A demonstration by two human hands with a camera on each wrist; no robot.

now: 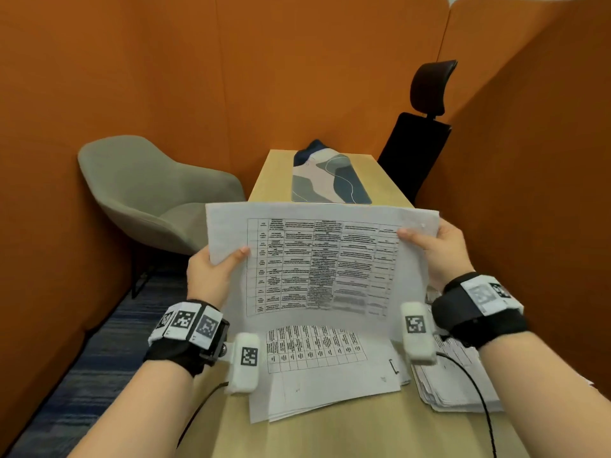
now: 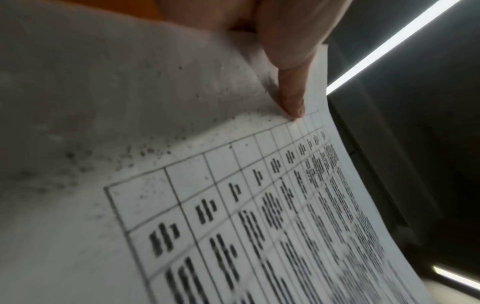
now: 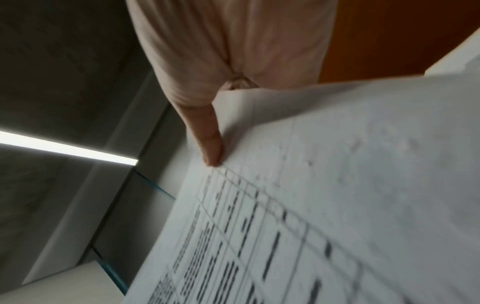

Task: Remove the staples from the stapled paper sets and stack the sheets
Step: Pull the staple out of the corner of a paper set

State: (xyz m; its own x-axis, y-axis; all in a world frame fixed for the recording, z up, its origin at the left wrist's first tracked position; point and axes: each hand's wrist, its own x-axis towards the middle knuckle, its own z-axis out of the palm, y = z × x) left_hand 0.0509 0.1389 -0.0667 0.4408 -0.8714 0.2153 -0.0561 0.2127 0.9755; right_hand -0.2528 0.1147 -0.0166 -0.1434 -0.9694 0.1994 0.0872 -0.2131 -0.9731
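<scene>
I hold a printed paper set (image 1: 317, 259) with a table on it up off the desk, tilted toward me. My left hand (image 1: 215, 269) pinches its left edge, thumb on the front. My right hand (image 1: 433, 246) pinches its upper right corner, thumb on the front. The left wrist view shows my thumb (image 2: 293, 98) pressed on the sheet (image 2: 233, 205). The right wrist view shows the other thumb (image 3: 210, 142) on the paper (image 3: 337, 185). Below, a stack of loose sheets (image 1: 317, 378) lies on the wooden desk (image 1: 330, 434). No staple is plainly visible.
A second pile of papers (image 1: 456, 378) lies at the right of the desk, with a black cable (image 1: 479, 391) across it. A patterned mat (image 1: 327, 180) lies at the far end. A grey armchair (image 1: 148, 193) stands left, a black office chair (image 1: 420, 140) right, orange partitions around.
</scene>
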